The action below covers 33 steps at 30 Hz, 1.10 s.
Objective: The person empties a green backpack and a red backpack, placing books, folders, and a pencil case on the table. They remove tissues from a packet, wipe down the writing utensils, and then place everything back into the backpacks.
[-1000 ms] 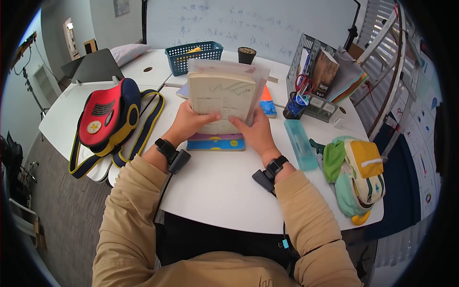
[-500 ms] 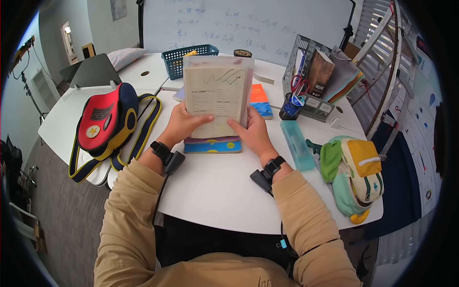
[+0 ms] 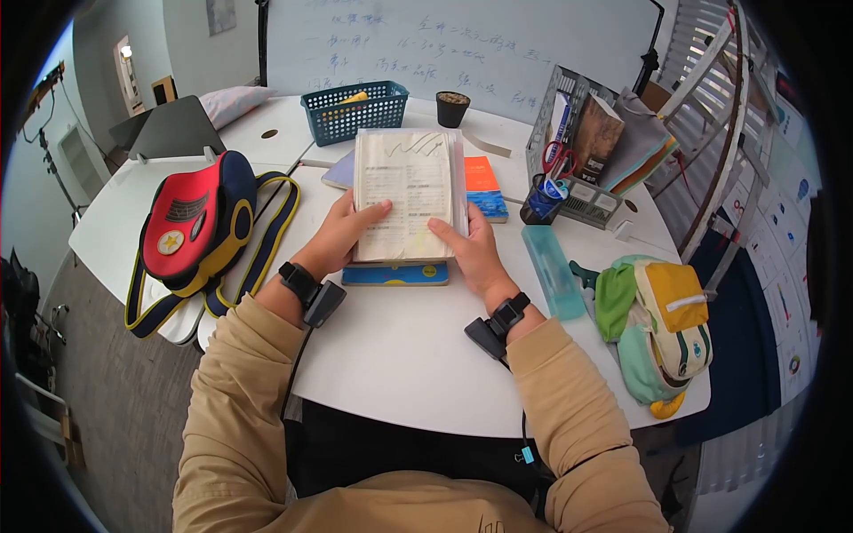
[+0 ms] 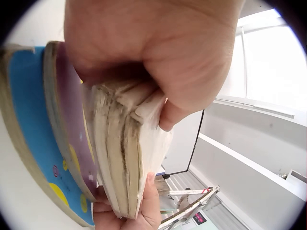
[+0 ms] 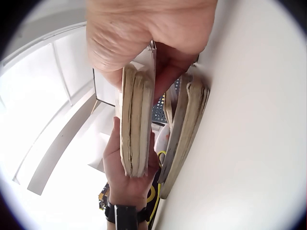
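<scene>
Head view: a stack of worn books (image 3: 409,191) is gripped between left hand (image 3: 340,233) and right hand (image 3: 477,247), above the worktop (image 3: 391,355), back from its near edge. It looks gathered but not set down; the blue book (image 3: 395,275) and orange-topped book (image 3: 485,188) lie outside it.

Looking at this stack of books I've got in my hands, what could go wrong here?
The worn books seem to sit loosely between your left hand and right hand, so one might slide out. Lowered unevenly, they could also nudge the blue book beneath.
</scene>
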### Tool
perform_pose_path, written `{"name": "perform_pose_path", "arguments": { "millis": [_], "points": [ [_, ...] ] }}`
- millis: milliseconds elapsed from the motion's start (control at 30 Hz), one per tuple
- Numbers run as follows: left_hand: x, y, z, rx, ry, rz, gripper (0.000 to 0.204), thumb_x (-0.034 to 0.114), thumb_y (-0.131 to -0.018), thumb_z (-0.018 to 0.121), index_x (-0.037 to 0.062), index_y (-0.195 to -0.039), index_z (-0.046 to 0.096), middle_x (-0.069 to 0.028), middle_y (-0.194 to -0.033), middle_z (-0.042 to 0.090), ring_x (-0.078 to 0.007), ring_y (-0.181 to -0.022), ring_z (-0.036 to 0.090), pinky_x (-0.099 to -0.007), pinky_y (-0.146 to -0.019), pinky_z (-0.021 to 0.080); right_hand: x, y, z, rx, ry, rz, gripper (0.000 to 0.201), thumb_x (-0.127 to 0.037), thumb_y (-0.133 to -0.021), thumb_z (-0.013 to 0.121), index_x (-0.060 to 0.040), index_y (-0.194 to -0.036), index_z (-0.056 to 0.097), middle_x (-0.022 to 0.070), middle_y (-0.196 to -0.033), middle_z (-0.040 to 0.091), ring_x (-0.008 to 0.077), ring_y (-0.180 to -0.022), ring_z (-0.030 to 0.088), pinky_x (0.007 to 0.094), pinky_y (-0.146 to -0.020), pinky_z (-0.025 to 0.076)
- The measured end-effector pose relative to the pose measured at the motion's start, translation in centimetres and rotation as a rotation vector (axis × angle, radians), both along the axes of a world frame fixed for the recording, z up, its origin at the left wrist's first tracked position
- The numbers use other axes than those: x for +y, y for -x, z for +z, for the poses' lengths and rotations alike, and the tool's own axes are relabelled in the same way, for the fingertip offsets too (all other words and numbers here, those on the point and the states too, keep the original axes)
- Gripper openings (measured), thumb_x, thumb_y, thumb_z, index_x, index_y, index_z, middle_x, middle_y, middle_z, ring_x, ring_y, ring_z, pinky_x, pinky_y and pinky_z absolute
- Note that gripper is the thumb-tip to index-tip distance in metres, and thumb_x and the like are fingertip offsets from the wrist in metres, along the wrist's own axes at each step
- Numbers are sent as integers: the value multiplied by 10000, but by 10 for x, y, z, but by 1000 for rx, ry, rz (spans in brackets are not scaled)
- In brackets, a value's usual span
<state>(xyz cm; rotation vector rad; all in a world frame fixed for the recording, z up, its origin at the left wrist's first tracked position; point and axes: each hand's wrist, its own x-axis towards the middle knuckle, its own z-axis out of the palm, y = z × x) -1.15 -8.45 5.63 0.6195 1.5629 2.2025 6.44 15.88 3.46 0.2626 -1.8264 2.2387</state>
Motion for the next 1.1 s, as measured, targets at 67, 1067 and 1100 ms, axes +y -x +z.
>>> {"name": "perform_pose_path", "arguments": {
  "millis": [67,1067,1100],
  "points": [
    [0,2,0,-1,-72,10,552,137,-1119,718,-38,-1590,488,-203,-1505,686,-281,-1297,750,-434,-1081,656,0,5,-2,-2,8,-30,416,-238,-1085,810,8,-1389,670,94,-1344,758,152,-1223,702,336,-1057,572],
    [-56,66,-3,-110,-595,582,548,81,-1142,662,-9,-1634,438,-173,-1588,630,-311,-1391,686,-451,-1163,585,79,63,-6,-344,-991,-787,635,-336,-837,974,77,-1277,777,339,-1325,761,482,-1391,625,519,-1198,496],
    [-56,67,-3,-105,-596,578,549,81,-1142,662,-9,-1634,438,-174,-1588,630,-312,-1392,686,-451,-1163,585,81,65,-9,-336,-952,-786,614,-306,-839,971,77,-1278,778,344,-1328,758,486,-1393,620,514,-1201,500]
  ]
}}
